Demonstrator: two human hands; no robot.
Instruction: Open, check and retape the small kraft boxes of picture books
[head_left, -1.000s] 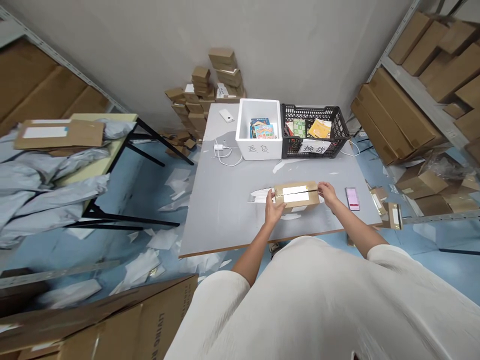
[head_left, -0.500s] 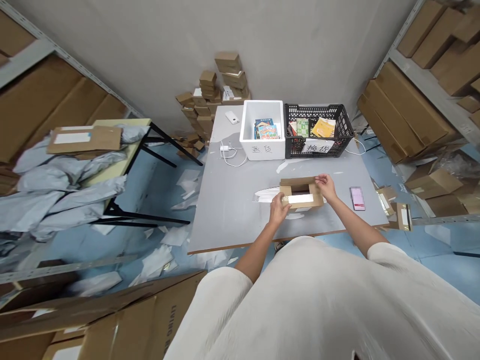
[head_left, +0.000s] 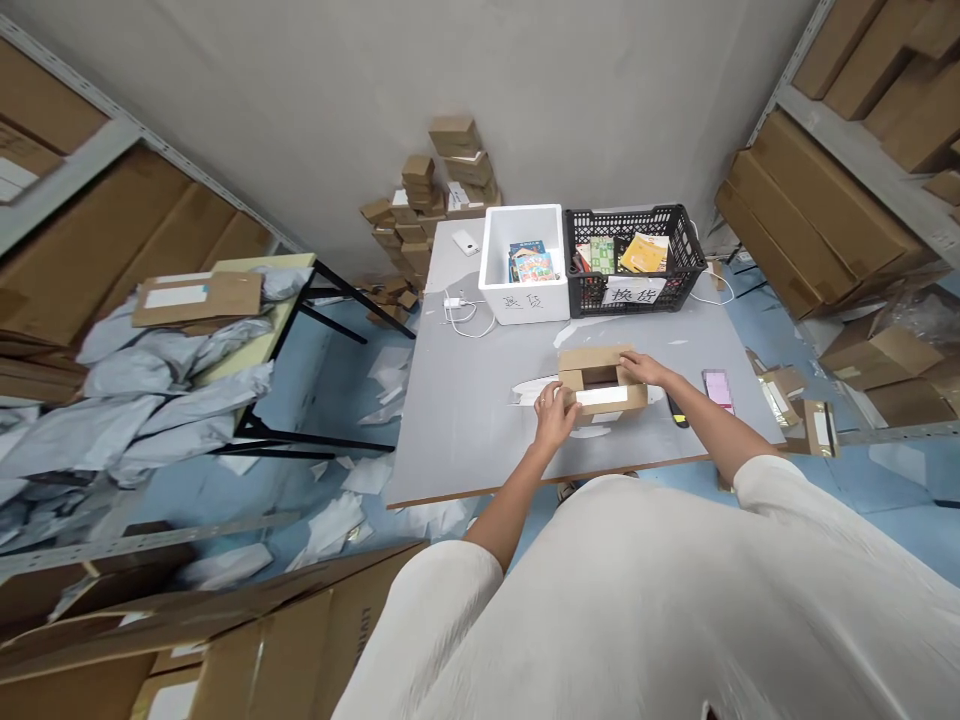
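A small brown cardboard box (head_left: 600,358) lies on the grey table (head_left: 480,400) with its top flaps apart and a dark gap showing inside. A white label is on its near flap. My left hand (head_left: 556,414) grips the box's near-left corner with curled fingers. My right hand (head_left: 643,368) rests on the box's right end, fingers reaching into the opening.
A white foam bin (head_left: 523,262) and a black crate (head_left: 634,258) with packets stand at the table's far edge. A pink phone (head_left: 718,386), a black object (head_left: 675,412), a white charger (head_left: 457,304) lie on the table. Shelves of cartons flank both sides; paper litters the floor.
The box was closed with its label on top; its flaps have been pulled apart. My right hand moved from the box's right end to its opening.
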